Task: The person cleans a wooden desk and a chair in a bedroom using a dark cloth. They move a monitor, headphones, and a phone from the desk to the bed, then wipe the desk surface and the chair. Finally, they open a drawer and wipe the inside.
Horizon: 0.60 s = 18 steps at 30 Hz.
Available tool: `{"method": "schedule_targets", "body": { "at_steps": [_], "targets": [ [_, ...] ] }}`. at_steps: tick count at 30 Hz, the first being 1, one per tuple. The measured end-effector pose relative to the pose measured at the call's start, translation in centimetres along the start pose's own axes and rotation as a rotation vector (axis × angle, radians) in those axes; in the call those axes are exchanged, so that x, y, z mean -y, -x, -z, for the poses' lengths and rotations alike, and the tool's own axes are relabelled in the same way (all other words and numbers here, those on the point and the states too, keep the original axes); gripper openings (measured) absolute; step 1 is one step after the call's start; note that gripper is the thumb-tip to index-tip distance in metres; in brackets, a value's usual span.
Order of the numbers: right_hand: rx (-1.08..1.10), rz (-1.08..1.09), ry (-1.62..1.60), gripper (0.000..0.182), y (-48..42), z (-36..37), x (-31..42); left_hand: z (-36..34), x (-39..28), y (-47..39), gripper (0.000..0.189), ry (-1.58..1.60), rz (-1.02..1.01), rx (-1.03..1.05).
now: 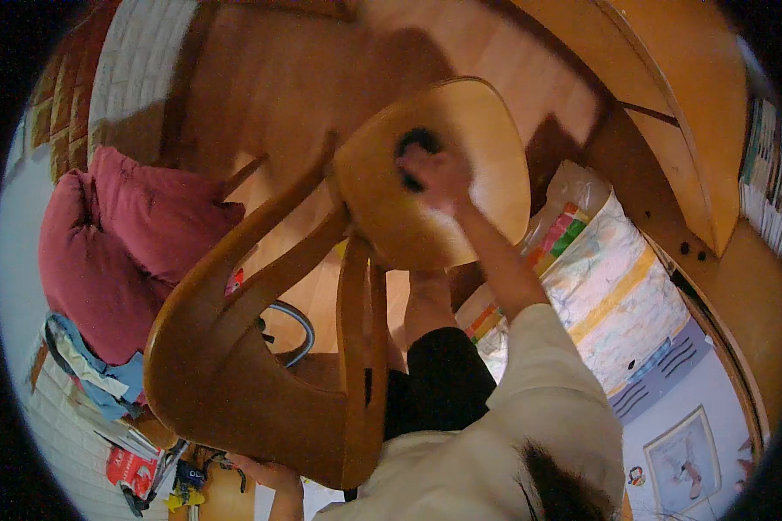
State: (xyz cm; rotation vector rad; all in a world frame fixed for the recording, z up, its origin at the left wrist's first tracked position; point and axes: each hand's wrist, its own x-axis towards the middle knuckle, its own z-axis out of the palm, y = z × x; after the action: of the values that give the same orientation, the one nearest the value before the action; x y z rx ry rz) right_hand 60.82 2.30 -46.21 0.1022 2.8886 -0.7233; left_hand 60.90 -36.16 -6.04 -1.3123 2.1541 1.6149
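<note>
A wooden chair (254,391) takes up the middle of the view, its curved backrest towards the lower left and its pale, rounded seat (489,143) at the upper right. Over the seat, my right hand (438,179) is blurred and holds a dark, rounded object (419,140) against the surface; its kind cannot be made out. At the lower edge of the backrest is my left hand (264,471), its fingers against the wood and partly hidden behind it.
Dark red padded fabric (124,241) lies left of the chair. On the right stand a patterned bag (619,293) and wooden furniture (665,130). A bluish hoop or tube (309,332) shows through the backrest. Packets (130,469) lie at the lower left.
</note>
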Motion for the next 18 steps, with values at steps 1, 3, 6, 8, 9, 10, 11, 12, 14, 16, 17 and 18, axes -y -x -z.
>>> {"method": "schedule_targets", "body": {
  "at_steps": [1,3,6,8,9,10,11,12,14,16,17,18],
  "targets": [
    [-0.006,-0.127,0.078,0.068,0.6,2.0,-2.6,0.1,-0.1,0.2,0.071,0.032,-0.003,0.021],
    [-0.051,-0.409,0.071,0.082,3.5,3.4,-7.8,2.6,0.4,-0.4,0.072,0.136,0.030,0.156],
    [-0.135,-0.651,0.186,0.085,3.3,4.4,-5.2,1.8,0.0,-0.8,0.073,0.120,0.060,0.146],
    [-0.276,-0.749,0.143,0.079,3.4,-0.2,-2.8,1.4,0.0,-1.0,0.074,0.105,0.093,0.140],
    [-0.239,-0.703,-0.027,0.074,4.2,-3.1,-0.6,2.4,0.4,-1.8,0.074,0.136,0.130,0.189],
    [-0.125,-0.657,-0.231,0.069,5.4,-5.7,1.2,2.0,0.3,-1.9,0.074,0.150,0.171,0.173],
    [-0.004,-0.540,-0.391,0.064,6.3,-8.0,3.5,1.7,0.1,-1.8,0.074,0.168,0.206,0.147],
    [0.079,-0.313,-0.446,0.059,6.8,-9.3,6.0,0.0,-1.0,-1.0,0.075,0.175,0.232,0.036],
    [-0.002,0.120,-0.006,0.053,5.0,-5.9,11.9,-1.8,-1.6,-0.2,0.075,0.199,0.223,-0.116],
    [0.080,0.083,-0.169,0.048,5.9,-3.5,9.8,-2.9,-1.8,0.1,0.076,0.208,0.179,-0.152],
    [0.048,-0.096,-0.377,0.048,7.0,-3.3,6.8,-4.2,-2.3,0.4,0.077,0.228,0.183,-0.195],
    [0.011,-0.282,-0.579,0.049,8.6,-3.3,2.1,-5.8,-3.0,0.8,0.077,0.246,0.189,-0.230]
  ]
}}
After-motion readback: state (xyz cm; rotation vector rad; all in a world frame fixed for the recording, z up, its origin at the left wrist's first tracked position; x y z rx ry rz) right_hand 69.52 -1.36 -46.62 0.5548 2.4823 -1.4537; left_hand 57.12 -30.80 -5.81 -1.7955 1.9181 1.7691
